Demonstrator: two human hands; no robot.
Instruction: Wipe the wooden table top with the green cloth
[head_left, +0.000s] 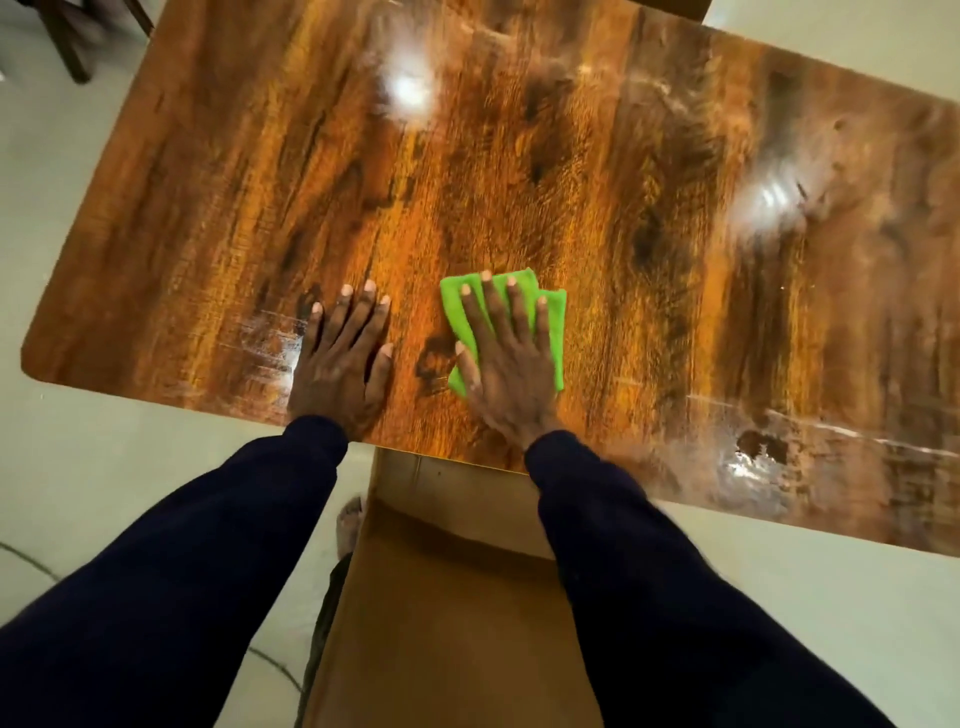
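Head camera looked pretty much straight down on this one. Closest to the lens, at the bottom of the frame, were two dark navy sleeves, the left sleeve (182, 571) and the right sleeve (649, 597), both reaching up toward the table. Between them sat a brown wooden chair (447, 623), its seat tucked partway under the near table edge. A bare foot (349, 525) poked out just left of it on the pale floor (78, 467).

A bit further up, both hands were down on the wooden table top (519, 156), close to its near edge. The left hand (340, 358) lay flat on bare wood, fingers (358, 317) straight and spread a little, gripping nothing. Just beside it, in the lower middle of the frame, the right hand (506, 364) was pressed palm-down on the green cloth (556, 338). Its fingers (514, 306) were straight and fanned out across the fabric, thumb out to the left, nothing curled around it. The cloth looked folded and lay flat on the wood, with its edges sticking out past the fingertips and along the right side of the hand.

Whitish streaky smears (270, 338) showed on the wood just left of the left hand, and a shinier wet-looking patch (748, 462) sat at the lower right. Past that, the glossy grain ran up the frame with a bright glare spot (408, 91) in the upper middle and a second glare spot (774, 200) at the right. Way off in the upper left corner were some dark furniture legs (67, 36), too blurry to say more.
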